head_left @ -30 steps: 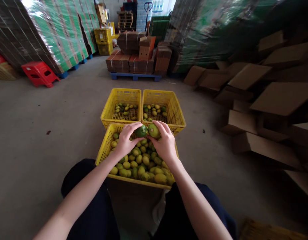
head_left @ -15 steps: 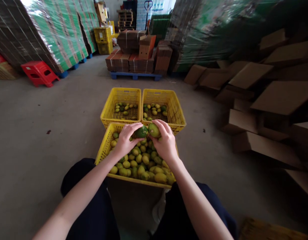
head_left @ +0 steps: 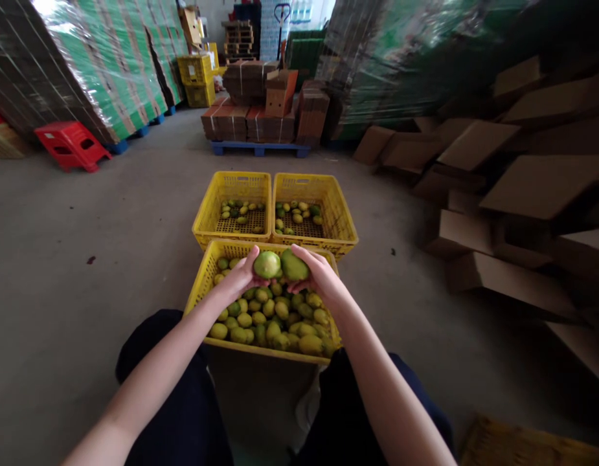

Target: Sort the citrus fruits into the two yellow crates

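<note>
My left hand [head_left: 244, 277] is closed around a yellow-green lemon [head_left: 267, 265], its thumb on top. Right beside it, my right hand [head_left: 315, 270] grips a greener lemon [head_left: 294, 265]. Both lemons are held over the near end of a yellow plastic crate [head_left: 198, 294], which is filled with many green and yellow lemons [head_left: 269, 307]. Part of that crate's far side is hidden behind my hands.
Two more yellow crates, a left one [head_left: 206, 206] and a right one [head_left: 346, 210], stand just beyond, each with several lemons at the bottom. Cardboard boxes [head_left: 510, 278] crowd the right. A red stool [head_left: 72, 144] is at far left; a loaded blue pallet [head_left: 260, 149] stands ahead.
Both hands have turned and come slightly lower and nearer. The lemons have rolled in the fingers and show other sides. The whole view has shifted a little.
</note>
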{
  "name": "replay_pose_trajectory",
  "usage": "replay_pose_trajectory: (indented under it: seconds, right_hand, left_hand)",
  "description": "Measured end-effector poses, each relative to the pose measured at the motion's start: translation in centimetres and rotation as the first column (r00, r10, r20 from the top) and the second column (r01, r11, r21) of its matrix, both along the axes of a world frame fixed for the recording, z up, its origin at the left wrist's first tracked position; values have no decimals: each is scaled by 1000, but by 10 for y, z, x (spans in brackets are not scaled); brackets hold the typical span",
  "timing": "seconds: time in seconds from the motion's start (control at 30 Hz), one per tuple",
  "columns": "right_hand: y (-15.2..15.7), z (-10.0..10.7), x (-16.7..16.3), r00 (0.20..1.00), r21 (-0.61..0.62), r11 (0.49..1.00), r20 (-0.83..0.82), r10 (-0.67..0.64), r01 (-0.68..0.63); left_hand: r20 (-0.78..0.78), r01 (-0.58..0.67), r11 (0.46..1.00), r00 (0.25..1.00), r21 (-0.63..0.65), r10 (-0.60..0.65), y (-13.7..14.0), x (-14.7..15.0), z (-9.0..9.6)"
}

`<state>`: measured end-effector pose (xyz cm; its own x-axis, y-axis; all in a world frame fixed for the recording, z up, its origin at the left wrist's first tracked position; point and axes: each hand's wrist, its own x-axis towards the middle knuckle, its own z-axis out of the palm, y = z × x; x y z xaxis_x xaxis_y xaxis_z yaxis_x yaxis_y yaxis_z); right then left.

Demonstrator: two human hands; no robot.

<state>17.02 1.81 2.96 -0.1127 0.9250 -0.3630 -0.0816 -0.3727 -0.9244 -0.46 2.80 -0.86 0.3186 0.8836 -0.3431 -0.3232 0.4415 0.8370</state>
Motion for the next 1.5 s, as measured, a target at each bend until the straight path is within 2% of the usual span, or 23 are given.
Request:
replay_pose_trajectory:
  seconds: [0.1, 0.23, 0.3, 0.4, 0.5, 0.57, 0.67, 0.8, 0.9, 1.0, 1.17, 1.37, 1.5]
  right_hand:
    - [3, -3, -4, 999, -131, 990, 23, 45, -42]
    - [1, -6, -6, 996, -176, 982, 32, 83, -76]
    - [0, -6, -7, 999, -143, 988, 1, 54, -53]
    - [1, -7, -8, 993, -35, 995, -73, -94, 92]
    - [5, -8, -9, 951, 45, 967, -198, -238, 251]
    - [7, -9, -9, 920, 75, 946, -271, -284, 314]
    - [8, -9, -10, 885, 133, 930, -378, -272, 342]
    - [6, -6, -11, 848, 156, 937, -491, -202, 314]
    - [5, -5, -10, 809, 110, 946, -554, -196, 305]
    - [6, -7, -8, 754, 28, 951, -617, -226, 307]
    - [7, -8, -10, 711, -78, 938, -632, -310, 339]
    - [3, -3, -19, 702, -146, 912, -596, -390, 382]
    - [4, -4, -21, 679, -214, 903, -601, -422, 372]
  left_hand:
    - [34, -26, 989, 999, -149, 32, 3, 0, -2]
    - [19, -72, 982, 997, -176, 77, 5, -2, 0]
    - [37, -94, 981, 994, -170, 102, 3, -1, 3]
    - [131, -127, 988, 982, -85, 137, -1, 4, 8]
    - [212, -182, 983, 961, 13, 176, -3, 7, 10]
    - [247, -211, 976, 950, 46, 193, -1, 7, 9]
    - [305, -238, 969, 929, 62, 209, 3, 4, 7]
    - [359, -230, 972, 911, 41, 201, 4, 0, 8]
    - [391, -242, 970, 890, -30, 234, 3, -1, 11]
    - [412, -236, 960, 868, -152, 278, 3, -1, 17]
    - [503, -123, 968, 836, -217, 219, 1, -3, 26]
    - [414, -258, 914, 829, -314, 376, -1, -1, 28]
    - [401, -279, 870, 801, -407, 444, 2, -2, 25]
